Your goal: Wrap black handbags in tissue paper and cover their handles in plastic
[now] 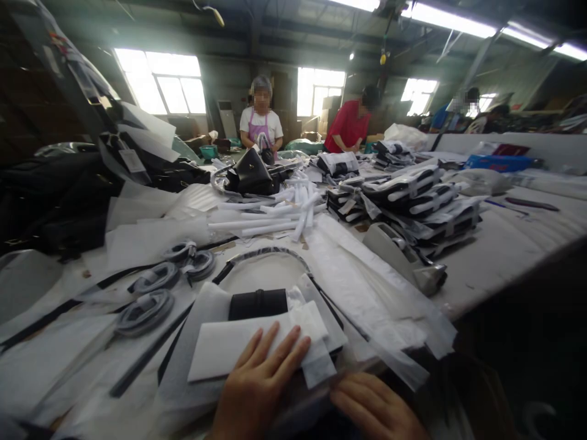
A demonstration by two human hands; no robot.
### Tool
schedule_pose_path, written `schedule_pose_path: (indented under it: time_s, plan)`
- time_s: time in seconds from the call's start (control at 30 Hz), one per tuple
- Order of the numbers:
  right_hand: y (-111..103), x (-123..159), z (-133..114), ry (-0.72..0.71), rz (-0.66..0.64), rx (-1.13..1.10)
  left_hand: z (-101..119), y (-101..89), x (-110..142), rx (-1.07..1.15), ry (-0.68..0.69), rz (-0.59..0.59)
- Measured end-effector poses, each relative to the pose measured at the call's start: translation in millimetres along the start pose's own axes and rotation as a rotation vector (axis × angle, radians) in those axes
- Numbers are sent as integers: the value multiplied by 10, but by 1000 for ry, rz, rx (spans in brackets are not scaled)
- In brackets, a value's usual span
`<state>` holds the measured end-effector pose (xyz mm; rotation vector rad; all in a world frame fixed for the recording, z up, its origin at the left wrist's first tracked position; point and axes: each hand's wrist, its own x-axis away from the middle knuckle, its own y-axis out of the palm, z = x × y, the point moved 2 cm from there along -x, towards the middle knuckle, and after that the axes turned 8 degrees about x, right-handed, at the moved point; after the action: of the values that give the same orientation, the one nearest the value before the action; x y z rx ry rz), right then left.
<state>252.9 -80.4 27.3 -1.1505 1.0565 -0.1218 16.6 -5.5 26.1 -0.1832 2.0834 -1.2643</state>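
Note:
My left hand (257, 385) lies flat with fingers stretched out on a white folded paper sheet (229, 345) at the near table edge. Under the sheet sits a black bag (258, 304) with a wrapped curved handle (266, 255). My right hand (373, 406) rests beside it at the lower edge, fingers curled toward the left over clear plastic wrap (348, 376); what it holds is hidden.
Coiled wrapped straps (151, 293) lie to the left. A tape dispenser (406, 256) stands to the right, with stacks of wrapped black items (422, 201) and white paper rolls (284, 214) behind. Black bags (55, 201) pile at far left. Other people (261, 122) work at the far end.

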Motion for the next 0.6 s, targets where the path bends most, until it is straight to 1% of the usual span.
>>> schedule_pose_path:
  time_s: [0.03, 0.1, 0.17, 0.23, 0.33, 0.43, 0.5, 0.6]
  plan:
    - [82, 103, -73, -62, -2, 65, 6, -1, -3, -3, 6, -27]
    - [274, 187, -166, -114, 21, 145, 12, -9, -9, -3, 8, -51]
    - [426, 139, -211, -103, 85, 140, 18, -24, -17, 3, 9, -48]
    - [497, 23, -236, -93, 150, 84, 24, -41, -25, 6, 14, -38]
    - [466, -151, -245, -60, 233, -46, 29, -55, -34, 1, 10, -49]
    - [394, -233, -239, -33, 272, -168, 29, -62, -38, 10, 2, -45]
    - [379, -223, -239, -42, 274, -199, 29, -69, -38, 13, 5, -30]
    - [387, -128, -248, -67, 253, -176, 32, -78, -36, -4, 7, -17]
